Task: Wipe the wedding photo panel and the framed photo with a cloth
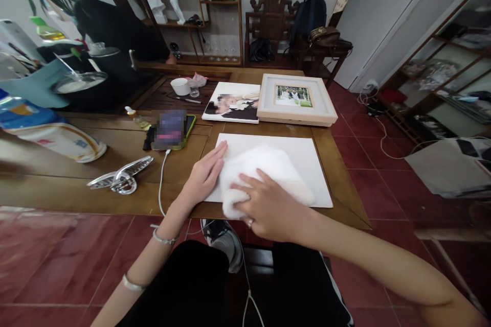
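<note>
White cloth (268, 171), soft and folded, lying on a white flat board (314, 163) at the near edge of a wooden table (115, 158). Right hand (268, 207) pressed on the cloth's near left corner, fingers curled loosely over the fabric, ring on one finger. Left hand (205, 173) laid flat at the board's left edge, fingers straight and together, fingertips touching the cloth, gripping nothing; bracelets at wrist and forearm. Just behind the board, an unframed photo print (233, 102) beside a pale framed photo (295, 99), the two touching or nearly so. To the left, a phone (172, 130) with a white cable (163, 173) running off the table's near edge, and a silver hair clip (120, 176) nearer the front. Farther back, a small white cup (180, 86). Red tiled floor (383, 163) all around.
</note>
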{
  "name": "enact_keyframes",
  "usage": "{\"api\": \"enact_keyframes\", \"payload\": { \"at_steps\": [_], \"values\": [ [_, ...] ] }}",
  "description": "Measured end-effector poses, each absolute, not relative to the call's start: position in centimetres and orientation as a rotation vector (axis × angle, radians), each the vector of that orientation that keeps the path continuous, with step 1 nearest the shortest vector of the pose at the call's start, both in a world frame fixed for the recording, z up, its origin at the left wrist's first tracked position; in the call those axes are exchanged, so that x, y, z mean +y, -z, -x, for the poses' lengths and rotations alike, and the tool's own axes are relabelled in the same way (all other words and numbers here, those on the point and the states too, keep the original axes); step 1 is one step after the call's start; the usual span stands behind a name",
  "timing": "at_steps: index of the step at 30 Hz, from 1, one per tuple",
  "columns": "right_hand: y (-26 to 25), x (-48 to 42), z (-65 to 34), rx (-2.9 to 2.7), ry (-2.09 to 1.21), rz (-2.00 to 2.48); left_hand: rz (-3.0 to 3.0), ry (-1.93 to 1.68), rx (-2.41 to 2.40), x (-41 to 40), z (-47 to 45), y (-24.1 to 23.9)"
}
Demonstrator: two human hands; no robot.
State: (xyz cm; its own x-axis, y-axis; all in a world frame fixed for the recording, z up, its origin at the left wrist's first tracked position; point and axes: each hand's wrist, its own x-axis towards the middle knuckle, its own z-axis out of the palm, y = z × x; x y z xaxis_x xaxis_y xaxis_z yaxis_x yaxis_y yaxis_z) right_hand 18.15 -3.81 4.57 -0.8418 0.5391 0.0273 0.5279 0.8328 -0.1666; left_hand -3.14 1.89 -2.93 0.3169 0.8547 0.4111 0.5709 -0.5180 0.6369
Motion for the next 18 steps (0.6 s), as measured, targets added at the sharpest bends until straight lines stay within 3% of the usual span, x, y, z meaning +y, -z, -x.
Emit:
{"api": "enact_keyframes", "payload": {
  "at_steps": [6, 18],
  "values": [
    [-4.8, 1.1, -19.3, -2.735, -0.191, 1.398, -2.281, -0.895, 1.222, 2.5, 3.1, 3.7],
    [-2.3, 8.6, -13.9, -2.737, -0.167, 1.103, -2.292, -0.922, 1.256, 2.6, 3.4, 3.8]
  ]
}}
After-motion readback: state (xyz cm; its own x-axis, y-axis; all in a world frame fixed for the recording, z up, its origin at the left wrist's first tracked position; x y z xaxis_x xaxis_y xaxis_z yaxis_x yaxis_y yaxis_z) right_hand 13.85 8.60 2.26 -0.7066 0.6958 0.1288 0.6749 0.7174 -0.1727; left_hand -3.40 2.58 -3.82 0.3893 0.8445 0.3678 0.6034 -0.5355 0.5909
